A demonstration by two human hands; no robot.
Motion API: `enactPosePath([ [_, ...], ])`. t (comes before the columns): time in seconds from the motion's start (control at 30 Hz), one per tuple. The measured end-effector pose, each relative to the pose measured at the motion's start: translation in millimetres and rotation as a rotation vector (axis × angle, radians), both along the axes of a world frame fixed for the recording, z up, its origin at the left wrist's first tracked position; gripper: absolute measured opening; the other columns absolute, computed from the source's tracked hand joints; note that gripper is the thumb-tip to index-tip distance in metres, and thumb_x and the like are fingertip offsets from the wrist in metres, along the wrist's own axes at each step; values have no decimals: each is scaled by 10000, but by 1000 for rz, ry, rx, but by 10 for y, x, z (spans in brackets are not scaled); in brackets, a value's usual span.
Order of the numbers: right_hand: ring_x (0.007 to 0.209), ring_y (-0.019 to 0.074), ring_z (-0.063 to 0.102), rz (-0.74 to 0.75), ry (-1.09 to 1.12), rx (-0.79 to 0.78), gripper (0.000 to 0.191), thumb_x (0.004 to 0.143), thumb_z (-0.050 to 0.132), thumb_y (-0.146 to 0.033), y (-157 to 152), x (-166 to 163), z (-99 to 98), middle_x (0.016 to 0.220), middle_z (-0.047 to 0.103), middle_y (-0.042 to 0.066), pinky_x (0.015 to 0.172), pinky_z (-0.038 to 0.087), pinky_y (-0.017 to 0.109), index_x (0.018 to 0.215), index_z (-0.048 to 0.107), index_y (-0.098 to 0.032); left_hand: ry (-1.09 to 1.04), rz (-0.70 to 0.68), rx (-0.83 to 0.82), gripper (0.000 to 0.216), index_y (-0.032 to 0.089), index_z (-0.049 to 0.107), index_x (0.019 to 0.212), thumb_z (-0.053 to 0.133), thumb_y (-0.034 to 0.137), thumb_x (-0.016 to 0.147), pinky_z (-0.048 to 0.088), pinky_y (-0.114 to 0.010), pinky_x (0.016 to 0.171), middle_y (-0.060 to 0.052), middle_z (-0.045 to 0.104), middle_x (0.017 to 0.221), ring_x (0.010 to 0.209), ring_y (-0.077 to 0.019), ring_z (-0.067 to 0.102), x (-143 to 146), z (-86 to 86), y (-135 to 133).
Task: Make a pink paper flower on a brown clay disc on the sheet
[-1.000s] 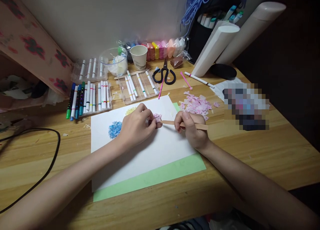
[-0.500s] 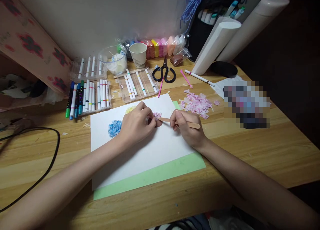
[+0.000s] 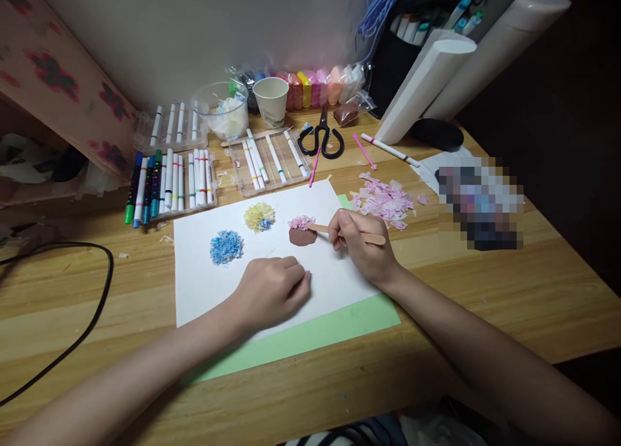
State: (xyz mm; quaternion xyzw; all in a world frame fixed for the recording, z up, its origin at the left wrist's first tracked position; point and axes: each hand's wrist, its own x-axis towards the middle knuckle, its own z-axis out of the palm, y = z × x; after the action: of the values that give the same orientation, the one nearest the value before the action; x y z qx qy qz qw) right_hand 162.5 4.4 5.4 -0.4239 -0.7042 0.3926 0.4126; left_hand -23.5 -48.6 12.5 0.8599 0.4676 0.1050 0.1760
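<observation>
My right hand [image 3: 359, 242] grips a wooden craft stick [image 3: 373, 238], whose far tip touches pink paper shreds [image 3: 301, 222] on a flat brown patch [image 3: 303, 237], probably clay. On the white paper [image 3: 334, 275], below that patch, my left hand [image 3: 274, 291] rests with its fingers curled in; whether anything is inside them is hidden. Also on the sheet are a fluffy blue round [image 3: 226, 247] and a yellow round [image 3: 259, 218] with a blue spot. Right of the paper lies a heap of pink-and-white shreds [image 3: 385, 200].
Green paper [image 3: 339, 329] sticks out under the white sheet. Behind stand marker trays [image 3: 269, 161], black-handled scissors [image 3: 322, 139], a paper cup [image 3: 270, 102], a clear bowl [image 3: 220, 113] and bagged coloured clay [image 3: 310, 87]. A black cable [image 3: 104, 297] curves at left.
My left hand has drawn back from the pink shreds toward me, uncovering the brown patch and the yellow round. My right hand and the craft stick have barely moved.
</observation>
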Motion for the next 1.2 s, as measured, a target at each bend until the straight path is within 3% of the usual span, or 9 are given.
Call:
enactPosePath([
  [0.2, 464, 83, 475, -15, -20, -38, 502, 964, 363, -456, 111, -78, 94, 486, 509, -29, 503, 360, 236, 574, 525, -185, 28, -79, 82, 367, 167, 562, 578, 399, 235, 899, 236, -278, 492, -11, 599, 583, 501, -117, 521, -10, -58, -26],
  [0.5, 375, 90, 493, 49, -157, -104, 598, 871, 424, -622, 399, -357, 416, 362, 507, -23, 493, 391, 245, 477, 528, -184, 49, -87, 63, 341, 171, 577, 604, 402, 230, 891, 276, -272, 503, -20, 624, 615, 530, -127, 551, -27, -67, -20],
  [0.73, 323, 85, 463, 27, -175, -171, 634, 821, 431, -686, 482, -451, 437, 322, 496, -7, 426, 369, 237, 446, 516, -182, 47, -84, 68, 343, 172, 575, 607, 400, 231, 896, 292, -272, 506, -22, 624, 626, 538, -132, 555, -36, -81, -26],
  [0.9, 329, 82, 468, -41, -7, -188, 596, 871, 410, -632, 471, -217, 447, 367, 494, -14, 375, 342, 229, 493, 521, -184, 44, -84, 71, 341, 175, 576, 616, 396, 232, 899, 287, -278, 503, -21, 627, 637, 541, -130, 558, -45, -103, -34],
  [1.03, 492, 118, 578, -153, 119, -35, 396, 890, 488, -532, 446, 146, 412, 552, 611, -3, 466, 428, 240, 688, 586, -206, 45, -80, 69, 351, 176, 570, 606, 388, 230, 901, 270, -287, 503, -13, 626, 632, 538, -129, 554, -49, -101, -39],
  [1.1, 671, 152, 646, -192, 80, 40, 321, 902, 490, -498, 445, 359, 356, 728, 684, 24, 612, 500, 279, 810, 614, -216, 37, -77, 66, 359, 175, 569, 603, 382, 228, 905, 268, -286, 504, -10, 621, 624, 537, -125, 550, -51, -92, -37],
  [1.2, 795, 181, 660, -201, -181, 113, 303, 920, 478, -441, 453, 652, 268, 839, 702, 45, 728, 494, 316, 819, 636, -203, 25, -69, 49, 364, 174, 565, 601, 382, 233, 911, 272, -281, 508, -8, 610, 610, 533, -120, 543, -52, -72, -27],
])
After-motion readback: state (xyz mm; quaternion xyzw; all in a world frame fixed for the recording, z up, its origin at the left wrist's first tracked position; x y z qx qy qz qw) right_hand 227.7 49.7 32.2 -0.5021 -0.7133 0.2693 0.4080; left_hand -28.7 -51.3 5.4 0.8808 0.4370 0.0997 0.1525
